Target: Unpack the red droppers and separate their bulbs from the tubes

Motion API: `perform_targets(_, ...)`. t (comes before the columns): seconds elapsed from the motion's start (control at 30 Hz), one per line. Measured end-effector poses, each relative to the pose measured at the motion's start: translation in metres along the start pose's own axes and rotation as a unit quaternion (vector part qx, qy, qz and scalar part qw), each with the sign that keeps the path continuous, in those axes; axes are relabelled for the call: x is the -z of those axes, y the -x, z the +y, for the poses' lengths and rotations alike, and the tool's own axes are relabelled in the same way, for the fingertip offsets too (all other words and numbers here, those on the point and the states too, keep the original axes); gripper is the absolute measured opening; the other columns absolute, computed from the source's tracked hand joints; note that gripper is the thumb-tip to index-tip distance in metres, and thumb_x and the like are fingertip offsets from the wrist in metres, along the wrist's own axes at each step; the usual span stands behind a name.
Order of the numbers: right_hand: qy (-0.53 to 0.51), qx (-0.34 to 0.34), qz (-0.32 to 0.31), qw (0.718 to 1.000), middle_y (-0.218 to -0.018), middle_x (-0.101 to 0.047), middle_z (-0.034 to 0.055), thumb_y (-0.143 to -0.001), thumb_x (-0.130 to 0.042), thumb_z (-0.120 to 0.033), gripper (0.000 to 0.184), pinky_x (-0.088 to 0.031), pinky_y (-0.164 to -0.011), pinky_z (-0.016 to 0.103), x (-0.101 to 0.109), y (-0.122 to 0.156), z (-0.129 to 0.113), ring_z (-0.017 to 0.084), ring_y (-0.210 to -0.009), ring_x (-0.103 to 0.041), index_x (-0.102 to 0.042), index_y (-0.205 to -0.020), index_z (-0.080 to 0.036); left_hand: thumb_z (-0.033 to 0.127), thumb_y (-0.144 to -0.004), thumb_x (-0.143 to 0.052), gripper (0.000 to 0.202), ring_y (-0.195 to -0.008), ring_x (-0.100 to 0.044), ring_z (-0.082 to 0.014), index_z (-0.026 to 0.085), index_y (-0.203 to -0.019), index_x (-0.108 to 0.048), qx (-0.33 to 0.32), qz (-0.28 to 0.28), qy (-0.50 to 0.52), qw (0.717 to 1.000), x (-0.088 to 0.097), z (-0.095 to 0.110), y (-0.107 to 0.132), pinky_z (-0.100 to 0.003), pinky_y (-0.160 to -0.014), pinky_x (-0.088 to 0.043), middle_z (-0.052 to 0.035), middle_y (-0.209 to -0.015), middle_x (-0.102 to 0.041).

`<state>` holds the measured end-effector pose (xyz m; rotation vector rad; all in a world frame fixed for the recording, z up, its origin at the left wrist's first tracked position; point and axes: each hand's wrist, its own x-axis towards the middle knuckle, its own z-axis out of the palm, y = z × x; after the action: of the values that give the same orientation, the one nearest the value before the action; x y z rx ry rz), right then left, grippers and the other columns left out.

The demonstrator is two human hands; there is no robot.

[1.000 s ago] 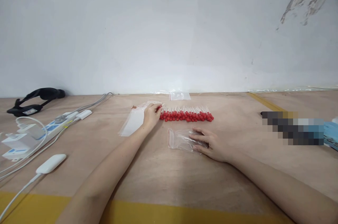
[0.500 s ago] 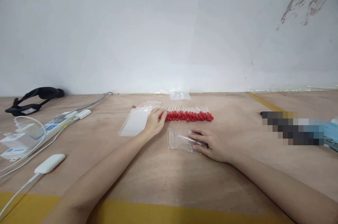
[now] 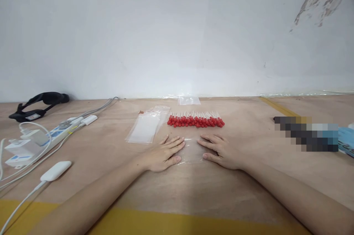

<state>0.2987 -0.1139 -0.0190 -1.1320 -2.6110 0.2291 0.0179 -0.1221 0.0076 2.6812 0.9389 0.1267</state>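
A clear plastic bag [image 3: 191,151] lies flat on the wooden table between my hands. My left hand [image 3: 163,154] rests palm down over its left end, fingers stretched out. On the right end lies my right hand [image 3: 219,151], its fingers spread and touching the plastic. Just beyond the bag is a row of sticks with red round heads [image 3: 196,120], their pale ends pointing to the wall. A stack of clear bags [image 3: 145,126] lies to the left of the row. The bag's ends are partly hidden beneath my fingers.
At the left are a white power strip [image 3: 59,130] with plugs, cables and a white oval device [image 3: 56,170]. A black strap-like object [image 3: 38,106] lies behind them. Another small clear bag [image 3: 189,100] sits by the wall. A blurred dark object [image 3: 304,135] is at the right.
My left hand has left the red-headed sticks and come down toward me onto the bag's left end. The bag now lies flatter. My right hand has stayed nearly in place.
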Motion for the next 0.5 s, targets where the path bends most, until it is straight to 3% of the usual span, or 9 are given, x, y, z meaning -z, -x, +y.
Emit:
perform_targets(0.1,-0.006,0.003,-0.009,1.000,-0.137,-0.035,0.0046,-0.082,-0.033,-0.057,0.054,-0.024,-0.099,0.045,0.002,0.000,0.002,0.024,-0.124,-0.032,-0.034,-0.130,-0.034,0.042,-0.089,-0.033,0.045,-0.130,-0.022,-0.0196,0.029,-0.132,-0.030,0.023,0.047,0.042,0.998,-0.002,-0.001,-0.004,-0.046,-0.107,-0.008,-0.0024,-0.140,-0.026)
perform_targets(0.2,-0.006,0.003,-0.012,1.000,-0.137,-0.035,0.0039,-0.082,-0.033,-0.057,0.053,-0.023,-0.100,0.045,0.003,0.001,0.003,0.024,-0.124,-0.031,-0.034,-0.130,-0.034,0.038,-0.090,-0.031,0.039,-0.120,-0.039,-0.0188,0.024,-0.123,-0.047,0.072,0.146,0.075,0.984,-0.006,0.000,-0.010,-0.041,-0.104,-0.025,-0.0048,-0.128,-0.047)
perform_targets(0.3,-0.004,-0.009,-0.007,1.000,-0.137,-0.034,0.0047,-0.082,-0.032,-0.057,0.054,-0.023,-0.099,0.046,0.003,0.001,0.002,0.024,-0.124,-0.032,-0.034,-0.130,-0.033,0.036,-0.086,-0.042,0.034,-0.112,-0.048,-0.0215,0.019,-0.111,-0.057,0.098,0.216,0.070,0.969,-0.011,0.000,-0.016,-0.040,-0.098,-0.034,-0.0075,-0.117,-0.056)
perform_targets(0.5,-0.001,-0.004,0.017,1.000,-0.135,-0.038,0.0061,-0.082,-0.034,-0.056,0.053,-0.025,-0.098,0.045,0.001,0.002,0.001,0.024,-0.121,-0.035,-0.037,-0.129,-0.031,0.039,-0.074,-0.057,0.037,-0.083,-0.059,-0.0185,0.019,-0.104,-0.058,0.179,0.241,0.154,0.941,-0.010,-0.010,-0.028,-0.033,-0.076,-0.047,-0.0058,-0.100,-0.062)
